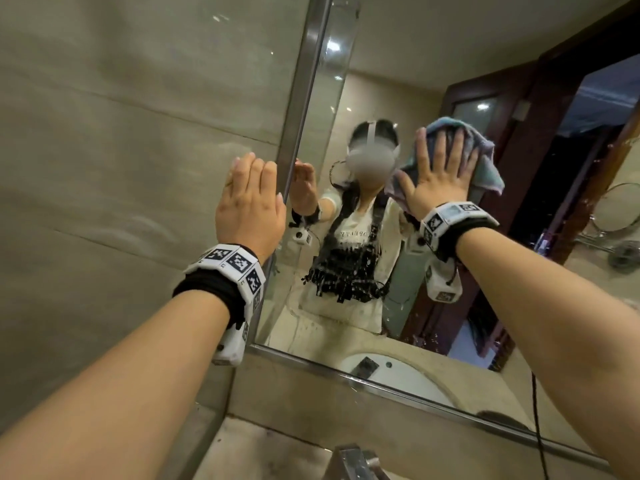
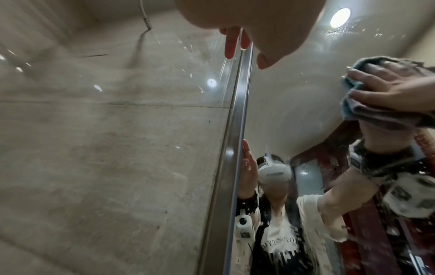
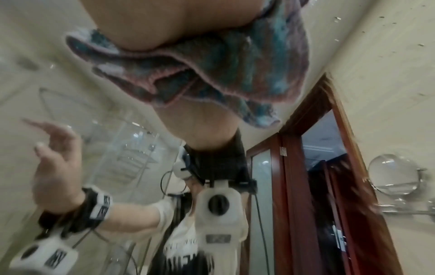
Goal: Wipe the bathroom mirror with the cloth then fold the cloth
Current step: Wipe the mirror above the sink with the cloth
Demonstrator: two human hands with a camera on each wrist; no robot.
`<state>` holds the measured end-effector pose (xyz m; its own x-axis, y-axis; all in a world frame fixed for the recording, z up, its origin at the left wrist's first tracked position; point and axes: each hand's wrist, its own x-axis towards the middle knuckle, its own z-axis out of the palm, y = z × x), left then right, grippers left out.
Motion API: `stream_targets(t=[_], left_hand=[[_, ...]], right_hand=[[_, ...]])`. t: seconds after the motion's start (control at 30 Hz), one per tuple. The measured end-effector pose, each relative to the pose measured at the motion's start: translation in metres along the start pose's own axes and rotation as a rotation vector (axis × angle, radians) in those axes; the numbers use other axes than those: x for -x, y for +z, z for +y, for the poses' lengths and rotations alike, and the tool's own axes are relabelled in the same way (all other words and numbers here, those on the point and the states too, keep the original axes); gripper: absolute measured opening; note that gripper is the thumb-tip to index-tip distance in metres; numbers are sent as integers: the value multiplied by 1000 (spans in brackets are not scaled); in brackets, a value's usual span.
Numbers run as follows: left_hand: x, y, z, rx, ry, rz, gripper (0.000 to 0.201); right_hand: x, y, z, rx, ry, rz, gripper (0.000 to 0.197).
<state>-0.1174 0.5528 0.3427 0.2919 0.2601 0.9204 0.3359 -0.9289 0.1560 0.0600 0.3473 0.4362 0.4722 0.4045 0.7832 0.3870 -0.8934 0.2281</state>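
Observation:
The bathroom mirror [image 1: 349, 84] fills the right half of the head view, bounded by a metal frame [image 1: 298, 112]. A crumpled cloth [image 1: 486, 169] in blue, teal and pink sits flat on the glass under my right hand [image 1: 440, 168], whose spread, straight fingers press on it. In the right wrist view the cloth [image 3: 212, 70] bunches out below my palm [image 3: 153, 24]. My left hand [image 1: 251, 188] lies flat and empty against the wall at the frame's left edge. From the left wrist its fingers [image 2: 230, 46] touch the frame [image 2: 235, 130], with the cloth [image 2: 367, 111] off to the right.
A beige tiled wall [image 1: 121, 168] runs left of the mirror. Below it are a stone counter [image 1: 270, 448] and a metal faucet [image 1: 356, 460]. A black cable [image 1: 538, 427] hangs at lower right. The glass reflects me, a basin, a wooden door and a round shaving mirror.

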Motion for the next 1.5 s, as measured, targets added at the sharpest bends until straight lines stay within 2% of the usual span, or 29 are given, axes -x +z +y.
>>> stream_targets(t=[0.13,0.2,0.37,0.53,0.7,0.83,0.9,1.03,1.23,1.3,1.5], left_hand=[[3,-4,2,-26,-13,-73,47],[2,-6,3,-32,-21,-89,49],[1,-6,1,-100,-6,-134,52],[2,-2,3,-155,13,-139,54],[3,-2,2,-116,15,-115,53],[3,-3,2,-118,14,-149,53],[4,-3,3,-118,15,-157,53],[8,-5,3,-95,1,-167,55],[14,-6,3,-49,-22,-190,58],[15,-5,3,-60,-29,-203,58],[16,-3,3,-92,-31,-216,57]], right_hand=[[31,19,-17,-14,55,-93,81],[40,26,-33,-6,19,-127,81],[48,39,-68,79,-264,-190,76],[22,37,-111,137,-557,-195,73],[29,53,-144,239,-663,-190,75],[44,59,-130,271,-853,-297,78],[46,67,-106,298,-899,-283,77],[70,68,-44,275,-783,-245,71],[104,55,18,94,-276,-253,74],[97,47,25,93,-215,-262,76],[39,13,18,96,-106,-141,77]])
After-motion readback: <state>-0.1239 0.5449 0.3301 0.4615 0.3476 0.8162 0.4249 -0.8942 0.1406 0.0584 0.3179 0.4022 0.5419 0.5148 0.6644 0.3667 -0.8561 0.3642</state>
